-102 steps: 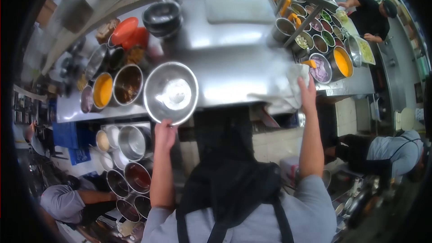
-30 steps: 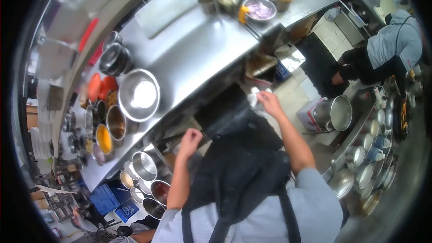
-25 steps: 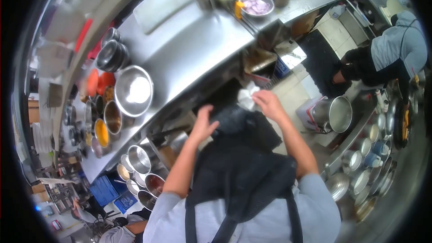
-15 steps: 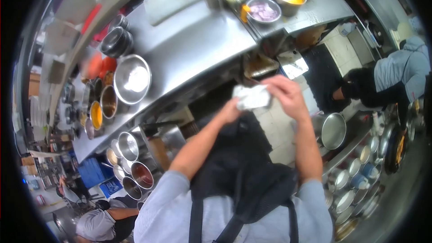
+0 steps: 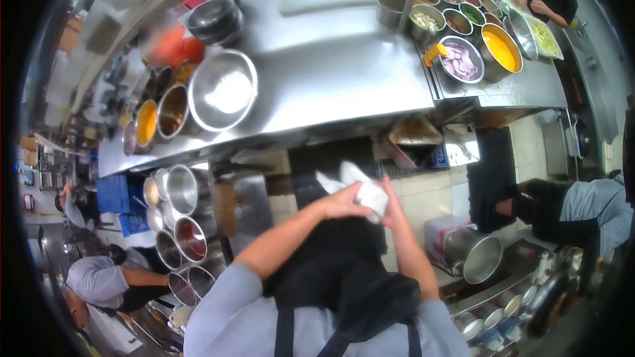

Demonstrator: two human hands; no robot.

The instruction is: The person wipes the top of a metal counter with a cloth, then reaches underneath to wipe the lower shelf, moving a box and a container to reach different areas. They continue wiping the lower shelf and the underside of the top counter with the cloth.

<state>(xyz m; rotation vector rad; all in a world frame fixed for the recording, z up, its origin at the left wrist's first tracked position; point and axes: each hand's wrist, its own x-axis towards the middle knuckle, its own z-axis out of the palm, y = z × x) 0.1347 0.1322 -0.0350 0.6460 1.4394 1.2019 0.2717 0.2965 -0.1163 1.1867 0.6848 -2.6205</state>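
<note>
A crumpled white cloth or paper [image 5: 372, 197] is between my hands, above the dark apron. My left hand [image 5: 345, 202] closes round its left side, with the thumb pressed on it. My right hand [image 5: 393, 208] is wrapped round the right side. One loose end of the white piece sticks up to the left, over the dark floor mat. Whether anything is inside the folds cannot be seen.
Ahead is a steel counter [image 5: 331, 86] with a large steel bowl [image 5: 223, 90] and pots of food. Sliced onions [image 5: 459, 61] stand at its right. Steel pots [image 5: 182, 190] are at lower left. Co-workers are at left, right and upper right.
The white piece is now bunched up and pressed between both hands, where it was spread flatter before. My view has turned, bringing a person at the upper right into sight.
</note>
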